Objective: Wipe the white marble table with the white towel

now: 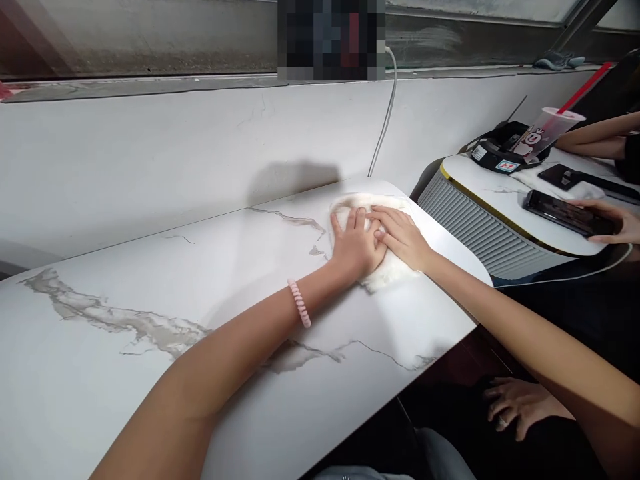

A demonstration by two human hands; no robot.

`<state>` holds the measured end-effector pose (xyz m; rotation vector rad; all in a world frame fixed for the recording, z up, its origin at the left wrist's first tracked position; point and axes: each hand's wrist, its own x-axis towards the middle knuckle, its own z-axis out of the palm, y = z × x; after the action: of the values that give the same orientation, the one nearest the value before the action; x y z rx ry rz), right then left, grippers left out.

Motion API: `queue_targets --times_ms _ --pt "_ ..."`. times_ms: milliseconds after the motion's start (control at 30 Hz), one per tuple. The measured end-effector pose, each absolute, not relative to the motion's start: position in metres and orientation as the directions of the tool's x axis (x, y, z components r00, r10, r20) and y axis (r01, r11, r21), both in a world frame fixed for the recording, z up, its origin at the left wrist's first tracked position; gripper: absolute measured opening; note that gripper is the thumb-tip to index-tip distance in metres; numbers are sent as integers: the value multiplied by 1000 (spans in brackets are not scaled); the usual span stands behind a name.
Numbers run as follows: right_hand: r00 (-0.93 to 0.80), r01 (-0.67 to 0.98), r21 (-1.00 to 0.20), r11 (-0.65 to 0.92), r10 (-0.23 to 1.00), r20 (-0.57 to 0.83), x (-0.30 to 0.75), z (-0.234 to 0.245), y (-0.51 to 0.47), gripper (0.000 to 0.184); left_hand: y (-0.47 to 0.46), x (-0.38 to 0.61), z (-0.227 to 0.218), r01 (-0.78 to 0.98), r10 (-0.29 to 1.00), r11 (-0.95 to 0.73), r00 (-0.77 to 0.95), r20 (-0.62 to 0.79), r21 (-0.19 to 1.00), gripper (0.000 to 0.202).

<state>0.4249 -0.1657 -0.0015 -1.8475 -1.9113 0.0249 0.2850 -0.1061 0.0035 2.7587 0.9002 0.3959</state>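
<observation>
Left hand [356,245] palm-down, splayed; left arm [215,360] from 7 o'clock. Right hand [406,240] palm-down, pointing 10; right arm [520,323] from 4.

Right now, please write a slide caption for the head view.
Bare left hand and right hand rest on a fluffy white cloth atop a grey-veined white table.

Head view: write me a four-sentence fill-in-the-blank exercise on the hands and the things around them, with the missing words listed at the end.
1. Counting the left hand and the right hand, the white cloth has ____ hands resting on it.
2. The pink bracelet is worn on the ____ wrist.
3. The straw in the cup is coloured ____.
4. At the right edge, another person's hand holds a black ____.

Missing words: two; left; red; phone.
</observation>
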Motion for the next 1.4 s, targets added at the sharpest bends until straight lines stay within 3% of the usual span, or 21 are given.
queue_targets --times_ms 300,567,1067,1400 --pt "2 922 -362 136 934 357 443 -4 -60 43 -11 306 4 622 675 -730 722 153 285 54" --pt "-47 906 -371 203 920 390 457 -9 -29 43 12 314 1 651 705 -705 687 177 282 49" --pt "-6 916 -361 173 908 420 442 -12 -50 41 -15 301 3 667 723 -688 666 183 286 54" --pt "-183 900 -293 324 889 420 413 -12 -127 45 -99 262 7 721 770 -633 624 133 281 54"
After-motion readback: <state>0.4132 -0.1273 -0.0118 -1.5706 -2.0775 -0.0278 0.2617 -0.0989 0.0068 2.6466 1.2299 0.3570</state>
